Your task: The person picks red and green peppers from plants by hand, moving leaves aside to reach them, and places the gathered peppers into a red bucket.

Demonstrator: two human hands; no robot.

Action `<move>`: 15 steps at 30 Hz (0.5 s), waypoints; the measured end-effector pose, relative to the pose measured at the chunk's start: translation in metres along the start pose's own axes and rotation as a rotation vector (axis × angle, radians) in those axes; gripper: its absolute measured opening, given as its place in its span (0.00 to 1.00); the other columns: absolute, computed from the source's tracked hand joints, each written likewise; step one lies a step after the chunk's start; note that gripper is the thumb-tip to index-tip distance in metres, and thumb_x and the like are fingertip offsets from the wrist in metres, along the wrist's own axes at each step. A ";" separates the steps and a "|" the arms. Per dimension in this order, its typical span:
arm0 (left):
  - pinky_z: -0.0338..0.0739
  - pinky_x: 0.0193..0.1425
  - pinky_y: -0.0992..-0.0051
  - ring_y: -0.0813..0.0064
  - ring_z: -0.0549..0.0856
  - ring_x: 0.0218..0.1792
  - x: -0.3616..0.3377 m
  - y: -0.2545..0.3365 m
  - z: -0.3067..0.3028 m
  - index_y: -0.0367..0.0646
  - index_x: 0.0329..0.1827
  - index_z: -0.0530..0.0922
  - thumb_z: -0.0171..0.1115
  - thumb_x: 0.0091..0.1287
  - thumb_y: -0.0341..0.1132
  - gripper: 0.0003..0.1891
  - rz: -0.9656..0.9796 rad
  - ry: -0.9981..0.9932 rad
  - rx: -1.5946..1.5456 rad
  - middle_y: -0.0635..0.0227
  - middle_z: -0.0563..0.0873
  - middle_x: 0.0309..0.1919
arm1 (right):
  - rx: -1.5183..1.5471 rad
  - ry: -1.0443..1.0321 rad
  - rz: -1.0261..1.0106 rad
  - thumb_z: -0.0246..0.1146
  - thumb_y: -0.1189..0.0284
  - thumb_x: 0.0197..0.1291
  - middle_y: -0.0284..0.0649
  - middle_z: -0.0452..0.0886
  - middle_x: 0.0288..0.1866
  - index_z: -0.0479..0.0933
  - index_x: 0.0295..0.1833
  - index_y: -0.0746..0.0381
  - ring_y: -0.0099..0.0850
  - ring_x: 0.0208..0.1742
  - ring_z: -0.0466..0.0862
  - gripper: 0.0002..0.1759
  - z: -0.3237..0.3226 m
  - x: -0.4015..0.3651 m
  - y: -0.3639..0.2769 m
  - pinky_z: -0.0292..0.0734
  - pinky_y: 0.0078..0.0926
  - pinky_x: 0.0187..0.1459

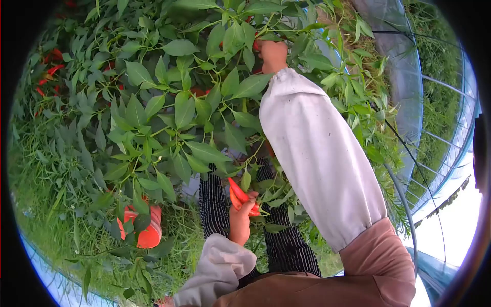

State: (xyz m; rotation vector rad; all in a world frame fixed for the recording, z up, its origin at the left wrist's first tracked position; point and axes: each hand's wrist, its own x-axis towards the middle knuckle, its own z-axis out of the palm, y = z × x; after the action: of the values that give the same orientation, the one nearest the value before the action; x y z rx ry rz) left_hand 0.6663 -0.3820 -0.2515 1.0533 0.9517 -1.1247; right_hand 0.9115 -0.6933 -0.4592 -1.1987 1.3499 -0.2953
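My left hand (239, 224) is low in front of my legs, its fingers wrapped round several long red chili peppers (238, 193). The peppers stick out above and to the right of the fist. Higher up, my right hand (273, 55) reaches into the leaves of a pepper plant (204, 151). Its fingers are curled against a red chili pepper (256, 43) that is partly covered by leaves. Foliage hides the fingertips and most of that pepper.
A red bucket (150, 236) lies in the grass at lower left, partly behind leaves. More red peppers (52, 70) hang at the far left. Clear plastic sheeting (396, 66) and a thin pipe (401, 192) run along the right. Branches spread close around both arms.
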 end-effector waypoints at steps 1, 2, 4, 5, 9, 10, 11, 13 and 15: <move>0.74 0.45 0.78 0.81 0.80 0.39 -0.004 0.004 0.004 0.38 0.51 0.78 0.60 0.67 0.29 0.11 0.016 0.023 -0.017 0.70 0.83 0.43 | 0.184 0.057 -0.014 0.70 0.81 0.47 0.37 0.83 0.38 0.79 0.39 0.67 0.29 0.35 0.78 0.11 0.000 -0.006 -0.011 0.73 0.29 0.40; 0.74 0.45 0.77 0.81 0.80 0.40 -0.006 0.006 0.005 0.38 0.51 0.78 0.60 0.67 0.29 0.11 0.029 0.049 -0.036 0.69 0.83 0.44 | 0.186 0.052 -0.012 0.70 0.81 0.47 0.37 0.83 0.38 0.79 0.39 0.67 0.29 0.35 0.78 0.11 0.001 -0.013 -0.022 0.73 0.29 0.40; 0.75 0.45 0.77 0.80 0.81 0.40 -0.005 0.006 0.004 0.38 0.51 0.78 0.60 0.67 0.28 0.11 0.060 0.055 -0.038 0.70 0.83 0.43 | 0.154 -0.029 -0.086 0.69 0.82 0.47 0.39 0.84 0.39 0.80 0.38 0.66 0.26 0.35 0.79 0.10 -0.004 -0.017 -0.032 0.73 0.26 0.41; 0.75 0.44 0.77 0.80 0.81 0.39 -0.005 0.006 0.004 0.37 0.51 0.77 0.60 0.67 0.28 0.11 0.091 0.055 -0.040 0.70 0.83 0.42 | 0.165 -0.109 -0.100 0.69 0.81 0.47 0.37 0.83 0.35 0.80 0.37 0.67 0.24 0.34 0.78 0.09 -0.008 -0.019 -0.036 0.72 0.26 0.40; 0.75 0.43 0.78 0.81 0.80 0.38 -0.005 0.014 0.006 0.37 0.54 0.75 0.60 0.66 0.26 0.14 0.054 0.059 -0.017 0.70 0.82 0.41 | -0.132 -0.158 -0.208 0.69 0.75 0.51 0.33 0.82 0.30 0.82 0.42 0.61 0.24 0.28 0.76 0.11 -0.024 -0.005 -0.031 0.70 0.27 0.28; 0.74 0.45 0.78 0.81 0.79 0.39 -0.007 0.019 0.011 0.38 0.54 0.74 0.61 0.65 0.28 0.15 0.147 0.088 0.011 0.70 0.81 0.42 | -0.095 -0.145 -0.204 0.69 0.76 0.52 0.33 0.81 0.30 0.82 0.41 0.62 0.24 0.27 0.76 0.09 -0.028 -0.004 -0.034 0.70 0.26 0.28; 0.73 0.48 0.78 0.81 0.78 0.40 -0.009 0.025 0.016 0.39 0.54 0.73 0.62 0.64 0.30 0.16 0.239 0.118 0.040 0.70 0.81 0.42 | -0.059 -0.132 -0.198 0.68 0.76 0.52 0.34 0.81 0.30 0.82 0.39 0.64 0.24 0.27 0.76 0.08 -0.033 -0.003 -0.038 0.70 0.25 0.28; 0.73 0.48 0.77 0.80 0.78 0.39 -0.019 0.050 0.027 0.38 0.55 0.72 0.62 0.63 0.28 0.18 0.299 0.095 0.045 0.70 0.80 0.42 | -0.076 -0.153 -0.050 0.66 0.75 0.54 0.34 0.81 0.30 0.81 0.40 0.65 0.24 0.27 0.76 0.08 -0.042 -0.012 -0.061 0.70 0.25 0.27; 0.74 0.52 0.72 0.73 0.81 0.43 -0.022 0.071 0.031 0.36 0.57 0.71 0.59 0.61 0.24 0.19 0.426 0.026 0.085 0.65 0.82 0.44 | -0.094 -0.170 0.096 0.65 0.75 0.56 0.35 0.81 0.29 0.81 0.40 0.67 0.25 0.26 0.75 0.08 -0.060 -0.019 -0.090 0.71 0.25 0.27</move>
State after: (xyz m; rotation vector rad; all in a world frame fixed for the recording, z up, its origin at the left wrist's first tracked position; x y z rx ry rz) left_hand 0.7341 -0.4001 -0.2116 1.2715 0.6606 -0.8031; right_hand 0.8962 -0.7462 -0.3648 -1.2047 1.2794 -0.0600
